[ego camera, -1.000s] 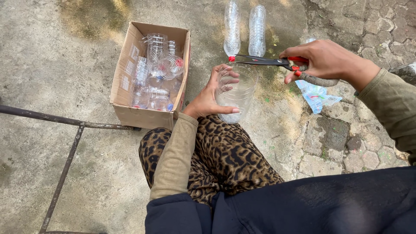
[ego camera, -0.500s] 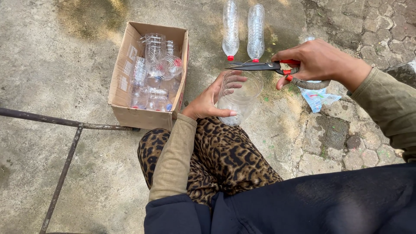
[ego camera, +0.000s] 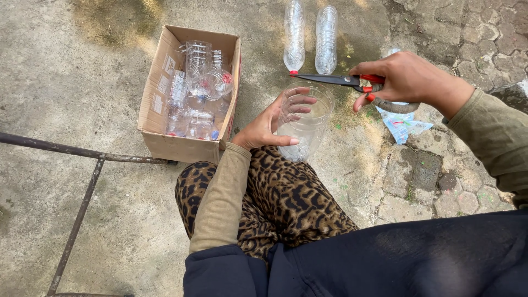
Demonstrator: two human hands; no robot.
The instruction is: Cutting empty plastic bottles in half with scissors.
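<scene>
My left hand (ego camera: 269, 124) grips a clear cut plastic bottle piece (ego camera: 308, 124), open end up, just above my knee in leopard-print trousers. My right hand (ego camera: 404, 77) holds red-handled scissors (ego camera: 335, 80), blades shut and pointing left, just above the rim of the bottle piece. Whether the blades touch the rim I cannot tell.
A cardboard box (ego camera: 159, 104) with several clear bottle pieces stands on the concrete to the left. Two whole clear bottles (ego camera: 311, 36) lie beyond the scissors. A crumpled blue-and-white wrapper (ego camera: 404, 125) lies on the paving at right. A rusty metal frame (ego camera: 82, 159) crosses the left side.
The left hand has turned the bottle piece more upright and taken a fuller grip on it. The right hand with the scissors has drifted slightly down toward its rim.
</scene>
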